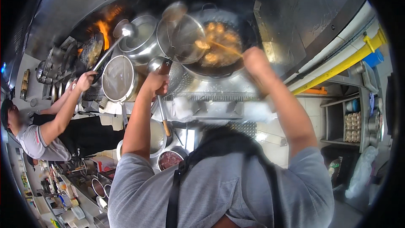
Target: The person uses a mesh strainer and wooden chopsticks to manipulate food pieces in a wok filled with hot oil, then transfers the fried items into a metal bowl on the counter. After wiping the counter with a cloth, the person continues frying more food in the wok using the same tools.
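Grey shirt [202,190] and dark straps of the wearer fill bottom centre; both bare forearms run up the frame. Left hand [157,83], left of centre: fingers clenched round the brown handle [165,67] of a round mesh strainer [182,33]. Steel ladle [155,63] just beside that hand; its shaft passes behind it, can't tell whether they touch. Right hand [256,63], right of centre: fingers closed on the rear end of long chopsticks [227,49], tips pointing left. Golden piece [202,44] at the tips, overlapping the strainer's right edge in view. Dark wok [234,66], upper centre, strainer at its left side; more golden chunks [210,60] inside, in bubbling liquid. Left of the strainer: a wide sieve [118,78] and a steel pot [148,53]. Left side: co-worker in grey top and black apron, hand [86,80] gripping a long ladle [110,52], its bowl beside the pot's rim. Upper left: flame [103,33] rising at a dark pan [101,43]. Upper right: yellow pipe [346,66] running diagonally.
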Available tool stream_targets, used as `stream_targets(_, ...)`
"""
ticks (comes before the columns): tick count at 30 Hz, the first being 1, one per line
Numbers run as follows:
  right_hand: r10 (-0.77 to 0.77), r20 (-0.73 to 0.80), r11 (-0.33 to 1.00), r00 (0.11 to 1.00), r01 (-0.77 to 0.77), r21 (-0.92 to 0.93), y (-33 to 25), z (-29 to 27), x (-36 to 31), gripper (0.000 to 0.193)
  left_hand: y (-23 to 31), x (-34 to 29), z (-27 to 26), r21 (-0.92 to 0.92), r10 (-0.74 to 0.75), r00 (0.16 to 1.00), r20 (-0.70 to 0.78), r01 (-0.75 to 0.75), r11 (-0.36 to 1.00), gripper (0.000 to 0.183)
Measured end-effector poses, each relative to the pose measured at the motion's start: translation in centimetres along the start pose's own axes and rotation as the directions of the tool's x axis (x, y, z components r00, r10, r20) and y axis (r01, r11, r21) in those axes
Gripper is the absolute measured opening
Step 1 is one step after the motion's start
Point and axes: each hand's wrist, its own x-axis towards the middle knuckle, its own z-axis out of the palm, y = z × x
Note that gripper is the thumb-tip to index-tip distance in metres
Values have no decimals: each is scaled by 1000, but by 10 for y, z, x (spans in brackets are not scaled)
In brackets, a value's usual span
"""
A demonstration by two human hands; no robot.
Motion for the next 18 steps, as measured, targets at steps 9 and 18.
stream_targets(9, -89, 28, 986, 996, 92, -140, -2, -63, -37, 17, -14, -6, -13, -12, 49, 997, 53, -48, 999, 10)
stream_targets(18, -85, 105, 969, 991, 107, -225, -10, -73, -55, 18, -16, -15, -17, -3, 38, 997, 70, -38, 999, 15)
